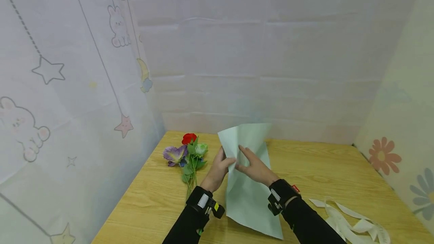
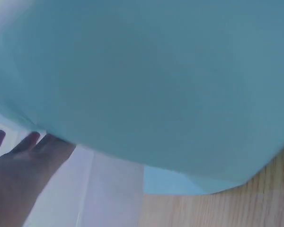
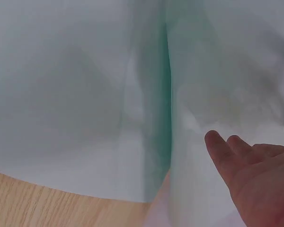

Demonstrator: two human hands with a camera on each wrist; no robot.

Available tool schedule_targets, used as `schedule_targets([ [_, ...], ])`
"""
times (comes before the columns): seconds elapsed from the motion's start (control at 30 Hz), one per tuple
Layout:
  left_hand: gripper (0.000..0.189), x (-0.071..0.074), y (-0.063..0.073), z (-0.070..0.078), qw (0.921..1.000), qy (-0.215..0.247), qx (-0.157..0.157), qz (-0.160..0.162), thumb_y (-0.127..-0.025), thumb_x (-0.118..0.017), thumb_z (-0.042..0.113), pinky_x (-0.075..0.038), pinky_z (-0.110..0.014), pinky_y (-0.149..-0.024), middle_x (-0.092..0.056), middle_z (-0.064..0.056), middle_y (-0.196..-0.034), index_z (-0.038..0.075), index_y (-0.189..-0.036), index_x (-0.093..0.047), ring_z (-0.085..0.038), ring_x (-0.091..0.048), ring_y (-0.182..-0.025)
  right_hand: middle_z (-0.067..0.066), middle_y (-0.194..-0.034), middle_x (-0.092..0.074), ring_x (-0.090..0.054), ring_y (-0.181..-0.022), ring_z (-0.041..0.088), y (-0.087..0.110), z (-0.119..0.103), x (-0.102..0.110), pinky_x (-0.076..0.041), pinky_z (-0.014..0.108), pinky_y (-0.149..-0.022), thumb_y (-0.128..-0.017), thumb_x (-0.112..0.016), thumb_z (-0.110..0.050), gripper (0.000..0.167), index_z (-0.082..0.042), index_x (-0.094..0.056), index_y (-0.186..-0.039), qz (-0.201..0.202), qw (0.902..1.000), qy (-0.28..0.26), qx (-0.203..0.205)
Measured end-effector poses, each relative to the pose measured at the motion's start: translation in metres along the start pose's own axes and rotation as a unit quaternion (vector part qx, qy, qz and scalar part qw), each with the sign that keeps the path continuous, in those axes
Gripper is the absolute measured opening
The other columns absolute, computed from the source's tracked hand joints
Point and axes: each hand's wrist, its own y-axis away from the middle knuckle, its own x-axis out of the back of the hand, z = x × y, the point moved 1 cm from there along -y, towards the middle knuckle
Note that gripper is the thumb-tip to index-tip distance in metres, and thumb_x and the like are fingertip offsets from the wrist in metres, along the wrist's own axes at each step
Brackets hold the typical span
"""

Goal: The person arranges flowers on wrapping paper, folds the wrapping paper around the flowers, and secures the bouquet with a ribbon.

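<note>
Green paper (image 1: 246, 191) | we pinch its side with our left hand (image 1: 216, 171) | right hand (image 1: 255, 168) spread on it | flowers (image 1: 191, 154) at left

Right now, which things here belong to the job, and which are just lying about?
In the job:
pale green paper
left grip, holding it
right grip, touching it

Lying by, in neither grip, though perhaps meant for later:
bunch of flowers
pale ribbon

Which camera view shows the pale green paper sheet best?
The head view: the pale green paper sheet appears from top edge to bottom corner, partly covered by the hands. The left wrist view shows a close, broad stretch and some edge; the right wrist view, only a close part with a fold.
</note>
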Motion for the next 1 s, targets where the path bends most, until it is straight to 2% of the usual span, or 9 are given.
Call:
schedule_targets([
  [0.1, 0.045, 0.001, 0.001, -0.002, 0.9973, -0.016, -0.001, 0.071, -0.105, -0.051, 0.018, -0.049, -0.041, -0.097, -0.053, -0.020, -0.141, 0.002, -0.147, -0.047, -0.039, -0.053, -0.126, 0.027, -0.166, -0.013, -0.019, -0.149, 0.049, 0.001, 0.005, -0.004, -0.027, 0.066, -0.113, -0.102, -0.062, -0.043, 0.090, -0.001, -0.011, -0.162, 0.002, 0.9997, 0.006, -0.025],
  [0.23, 0.035, 0.003, 0.000, -0.004, 0.9908, -0.025, 0.013, 0.132, -0.106, -0.051, 0.022, -0.054, -0.037, -0.085, -0.064, -0.015, -0.121, 0.001, -0.132, -0.059, -0.029, -0.065, -0.104, 0.035, -0.160, -0.022, -0.027, -0.145, 0.052, 0.005, 0.021, -0.008, -0.030, 0.063, -0.113, -0.100, -0.063, -0.041, 0.090, 0.014, -0.018, -0.156, 0.001, 0.9976, 0.033, -0.060],
  [0.33, 0.031, 0.006, 0.000, -0.005, 0.9859, -0.026, 0.026, 0.163, -0.105, -0.049, 0.023, -0.052, -0.036, -0.081, -0.066, -0.011, -0.112, 0.003, -0.126, -0.061, -0.022, -0.064, -0.094, 0.041, -0.153, -0.030, -0.029, -0.142, 0.055, 0.013, 0.038, -0.010, -0.030, 0.064, -0.112, -0.099, -0.065, -0.036, 0.080, 0.020, -0.033, -0.147, -0.037, 0.9923, 0.087, -0.080],
  [0.43, 0.028, 0.010, 0.001, -0.005, 0.9830, -0.030, 0.026, 0.179, -0.105, -0.048, 0.021, -0.049, -0.035, -0.081, -0.064, -0.010, -0.108, 0.002, -0.121, -0.061, -0.020, -0.062, -0.090, 0.041, -0.149, -0.036, -0.031, -0.141, 0.056, 0.023, 0.057, -0.012, -0.030, 0.064, -0.112, -0.097, -0.068, -0.032, 0.071, 0.017, -0.044, -0.143, -0.084, 0.9808, 0.151, -0.091],
  [0.57, 0.028, 0.015, 0.001, -0.002, 0.9790, -0.041, 0.012, 0.199, -0.106, -0.047, 0.019, -0.048, -0.035, -0.082, -0.063, -0.013, -0.107, -0.002, -0.120, -0.060, -0.021, -0.061, -0.089, 0.039, -0.142, -0.046, -0.040, -0.135, 0.057, 0.035, 0.070, -0.007, -0.035, 0.066, -0.107, -0.093, -0.072, -0.027, 0.065, 0.011, -0.051, -0.141, -0.089, 0.9625, 0.233, -0.108],
  [0.7, 0.028, 0.026, -0.004, -0.003, 0.9634, -0.088, 0.014, 0.253, -0.106, -0.049, 0.018, -0.045, -0.035, -0.077, -0.063, -0.015, -0.104, -0.003, -0.120, -0.061, -0.022, -0.059, -0.088, 0.038, -0.134, -0.052, -0.049, -0.121, 0.061, 0.045, 0.072, 0.006, -0.043, 0.070, -0.095, -0.091, -0.074, -0.028, 0.066, 0.005, -0.052, -0.143, -0.081, 0.9389, 0.300, -0.147],
  [0.77, 0.026, 0.033, -0.005, -0.006, 0.9549, -0.113, 0.019, 0.274, -0.106, -0.050, 0.017, -0.041, -0.034, -0.073, -0.059, -0.014, -0.094, -0.003, -0.117, -0.062, -0.022, -0.055, -0.080, 0.039, -0.134, -0.051, -0.049, -0.118, 0.062, 0.049, 0.073, 0.010, -0.044, 0.070, -0.091, -0.091, -0.074, -0.032, 0.069, 0.002, -0.051, -0.146, -0.081, 0.9291, 0.318, -0.170],
  [0.93, 0.020, 0.050, -0.005, -0.021, 0.9318, -0.173, 0.039, 0.317, -0.107, -0.049, 0.018, -0.033, -0.033, -0.065, -0.042, -0.005, -0.076, 0.000, -0.102, -0.059, -0.019, -0.041, -0.067, 0.038, -0.138, -0.047, -0.045, -0.122, 0.060, 0.057, 0.079, 0.011, -0.045, 0.070, -0.089, -0.087, -0.077, -0.039, 0.074, 0.000, -0.052, -0.145, -0.062, 0.9234, 0.328, -0.189],
  [1.0, 0.018, 0.055, -0.004, -0.026, 0.9249, -0.185, 0.048, 0.329, -0.107, -0.048, 0.015, -0.040, -0.035, -0.069, -0.049, -0.008, -0.084, 0.000, -0.107, -0.057, -0.021, -0.050, -0.074, 0.038, -0.143, -0.042, -0.038, -0.129, 0.061, 0.059, 0.082, 0.009, -0.042, 0.072, -0.092, -0.086, -0.078, -0.039, 0.076, 0.003, -0.053, -0.144, -0.055, 0.9261, 0.327, -0.181],
])
